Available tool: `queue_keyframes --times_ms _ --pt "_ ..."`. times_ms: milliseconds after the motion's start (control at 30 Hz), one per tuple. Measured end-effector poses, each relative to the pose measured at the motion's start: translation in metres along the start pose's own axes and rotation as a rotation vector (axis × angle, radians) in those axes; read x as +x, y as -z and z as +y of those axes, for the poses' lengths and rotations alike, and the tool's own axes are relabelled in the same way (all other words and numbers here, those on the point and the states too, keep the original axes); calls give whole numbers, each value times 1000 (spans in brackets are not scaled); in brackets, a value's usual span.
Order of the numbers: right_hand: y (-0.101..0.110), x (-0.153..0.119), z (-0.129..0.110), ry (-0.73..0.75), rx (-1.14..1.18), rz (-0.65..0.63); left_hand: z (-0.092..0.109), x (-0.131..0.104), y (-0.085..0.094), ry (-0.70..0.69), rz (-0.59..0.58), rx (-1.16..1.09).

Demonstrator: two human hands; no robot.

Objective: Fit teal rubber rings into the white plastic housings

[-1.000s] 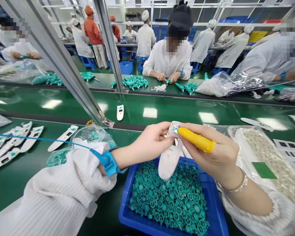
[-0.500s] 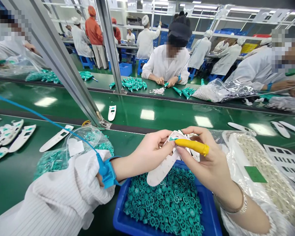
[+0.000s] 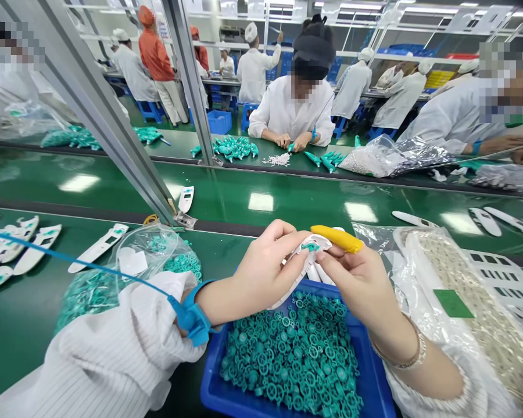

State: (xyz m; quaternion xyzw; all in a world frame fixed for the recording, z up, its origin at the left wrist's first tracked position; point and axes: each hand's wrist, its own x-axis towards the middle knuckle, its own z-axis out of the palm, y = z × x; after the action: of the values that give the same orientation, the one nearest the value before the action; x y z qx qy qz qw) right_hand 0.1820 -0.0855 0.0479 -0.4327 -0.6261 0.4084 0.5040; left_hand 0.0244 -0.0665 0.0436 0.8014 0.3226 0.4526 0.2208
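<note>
Both my hands hold a long white plastic casing (image 3: 297, 283) above a blue bin. My left hand (image 3: 268, 267) grips it along its left side, thumb on the inner face. At the casing's upper end my right hand (image 3: 353, 276) pinches the rim between thumb and fingers. A yellow finger cot (image 3: 336, 238) covers the right index finger, which lies along the top. A small green plastic part (image 3: 310, 247) sits inside the casing's upper end, between my two thumbs. Most of the casing's lower half is hidden behind my left hand.
Below is the blue bin (image 3: 211, 377), full of small green ring-shaped parts (image 3: 287, 354). A bag of green parts (image 3: 87, 296) and several white casings (image 3: 98, 247) lie left. Right is a plastic-wrapped tray (image 3: 457, 261). Beyond the conveyor belt (image 3: 230, 197), a co-worker (image 3: 294, 110) handles green parts.
The casing has tipped so its inner face and green part show more and its lower end less. My right index finger has lifted off the green part. Casings on the belt have shifted left.
</note>
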Motion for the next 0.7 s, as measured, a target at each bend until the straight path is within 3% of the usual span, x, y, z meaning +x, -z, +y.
queue_keyframes --times_ms 67,133,200,267,300,433,567,700 --pt "2 -4 6 8 -8 24 -14 10 6 -21 27 70" --pt "5 -10 12 29 -78 30 -42 32 15 26 91 206" --pt "9 -17 14 67 -204 -32 -83 60 22 208 131 382" --pt "13 -25 13 121 -367 -150 -130 86 26 514 45 520" --pt "15 -29 11 137 -451 -222 -152 96 26 600 18 535" --pt "19 -42 10 88 -658 -515 -217 106 25 844 -19 597" --pt "16 -43 23 52 -807 -696 -239 96 33 989 -26 682" --pt "-3 -30 43 148 -1077 -812 -230 104 39 919 -60 733"
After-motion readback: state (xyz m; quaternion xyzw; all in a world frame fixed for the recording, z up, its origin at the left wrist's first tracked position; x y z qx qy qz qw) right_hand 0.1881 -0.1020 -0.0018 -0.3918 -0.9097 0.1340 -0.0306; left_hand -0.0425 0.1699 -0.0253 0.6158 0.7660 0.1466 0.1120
